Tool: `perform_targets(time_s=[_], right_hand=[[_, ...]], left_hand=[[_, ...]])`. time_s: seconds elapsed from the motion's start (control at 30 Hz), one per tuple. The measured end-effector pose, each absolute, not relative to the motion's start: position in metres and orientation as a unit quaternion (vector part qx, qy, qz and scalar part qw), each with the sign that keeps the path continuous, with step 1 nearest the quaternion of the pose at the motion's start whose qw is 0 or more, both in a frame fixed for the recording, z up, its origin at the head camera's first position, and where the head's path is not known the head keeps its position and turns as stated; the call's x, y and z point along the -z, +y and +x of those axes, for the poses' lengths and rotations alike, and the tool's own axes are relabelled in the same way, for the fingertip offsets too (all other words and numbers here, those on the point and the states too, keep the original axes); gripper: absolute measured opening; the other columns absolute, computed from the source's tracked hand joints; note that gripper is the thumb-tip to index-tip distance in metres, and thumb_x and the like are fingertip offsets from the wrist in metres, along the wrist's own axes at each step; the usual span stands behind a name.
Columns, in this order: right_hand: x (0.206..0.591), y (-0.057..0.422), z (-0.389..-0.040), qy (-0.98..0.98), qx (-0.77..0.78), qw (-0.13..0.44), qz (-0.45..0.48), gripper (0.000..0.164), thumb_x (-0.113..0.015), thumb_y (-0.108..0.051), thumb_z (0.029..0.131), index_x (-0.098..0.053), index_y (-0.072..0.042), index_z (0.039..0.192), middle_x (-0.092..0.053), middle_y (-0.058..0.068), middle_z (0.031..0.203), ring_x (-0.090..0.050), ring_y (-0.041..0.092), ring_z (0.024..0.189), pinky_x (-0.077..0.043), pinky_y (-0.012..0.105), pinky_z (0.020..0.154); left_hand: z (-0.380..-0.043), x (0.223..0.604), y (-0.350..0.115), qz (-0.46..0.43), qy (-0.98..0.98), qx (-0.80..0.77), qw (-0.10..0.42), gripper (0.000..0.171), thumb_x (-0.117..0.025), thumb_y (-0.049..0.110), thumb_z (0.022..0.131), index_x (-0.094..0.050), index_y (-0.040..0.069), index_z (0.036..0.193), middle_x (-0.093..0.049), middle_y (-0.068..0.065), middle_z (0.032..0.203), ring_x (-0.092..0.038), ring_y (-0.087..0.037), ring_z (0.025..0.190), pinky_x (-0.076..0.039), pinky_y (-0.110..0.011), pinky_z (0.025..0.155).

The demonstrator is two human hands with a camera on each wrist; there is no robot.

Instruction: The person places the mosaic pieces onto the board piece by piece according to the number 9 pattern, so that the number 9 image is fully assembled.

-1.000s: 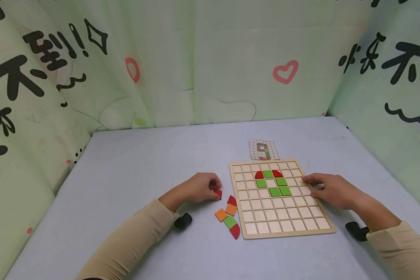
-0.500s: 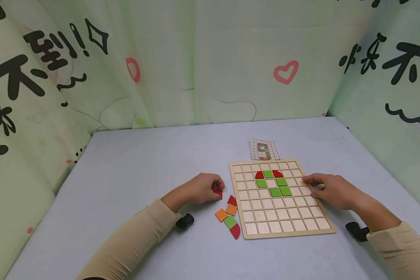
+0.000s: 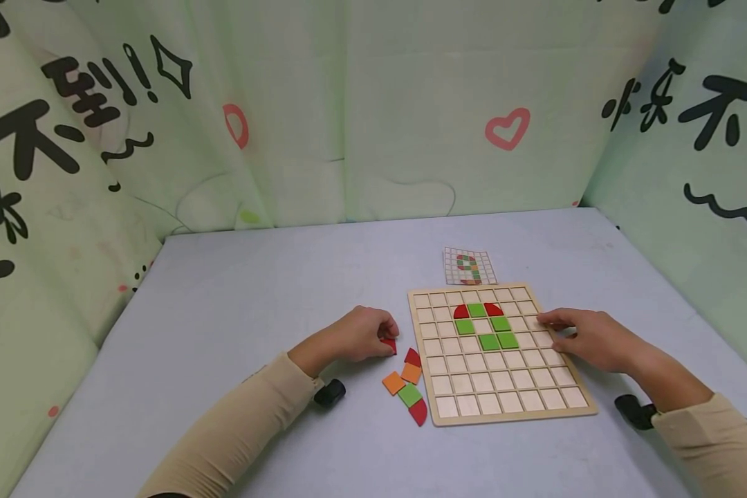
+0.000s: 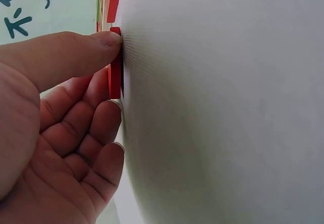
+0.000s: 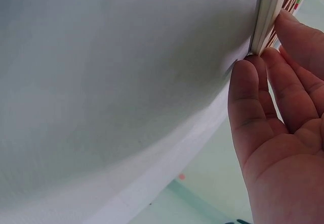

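Observation:
My left hand [image 3: 362, 335] pinches a small red tile [image 3: 389, 343] low over the tabletop, left of the wooden grid board [image 3: 510, 416]. In the left wrist view the thumb lies on the red tile's edge, with the other fingers curled behind it. On the board, green tiles [image 3: 499, 324] and two rounded red tiles [image 3: 493, 308] form a small ring. My right hand [image 3: 588, 337] holds the board's right edge, its thumb on the upper side and fingertips at the side, as the right wrist view shows.
Loose tiles lie between the left hand and the board: two orange tiles [image 3: 394, 382], a green tile [image 3: 410, 395] and red pieces [image 3: 418, 412]. Behind the board lies a printed pattern card [image 3: 460, 266]. A patterned curtain [image 3: 380, 104] surrounds the white table [image 3: 274, 277].
My left hand has shifted very slightly to the right with the red tile. The right hand, the board and the loose tiles stay in place.

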State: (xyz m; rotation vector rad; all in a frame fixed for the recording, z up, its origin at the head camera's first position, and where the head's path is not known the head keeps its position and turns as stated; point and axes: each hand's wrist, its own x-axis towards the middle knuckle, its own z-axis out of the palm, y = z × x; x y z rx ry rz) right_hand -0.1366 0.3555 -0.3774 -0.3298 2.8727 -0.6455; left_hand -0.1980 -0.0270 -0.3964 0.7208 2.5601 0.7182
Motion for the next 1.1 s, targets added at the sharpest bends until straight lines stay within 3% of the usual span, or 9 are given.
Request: perform_targets(time_s=[1.1], right_hand=[[0.379, 0.358, -0.140, 0.966, 0.211, 0.099, -0.108, 0.049, -0.073, -0.009, 0.087, -0.059, 0.004, 0.132, -0.062, 0.026, 0.123, -0.055, 0.048, 0.115, -0.045, 0.060, 0.090]], left_hand=[[-0.196, 0.373, 0.020, 0.315, 0.891, -0.261, 0.199, 0.021, -0.078, 0.017, 0.089, -0.069, 0.013, 0.108, -0.063, 0.008, 0.094, -0.053, -0.011, 0.090, -0.047, -0.018, 0.073]])
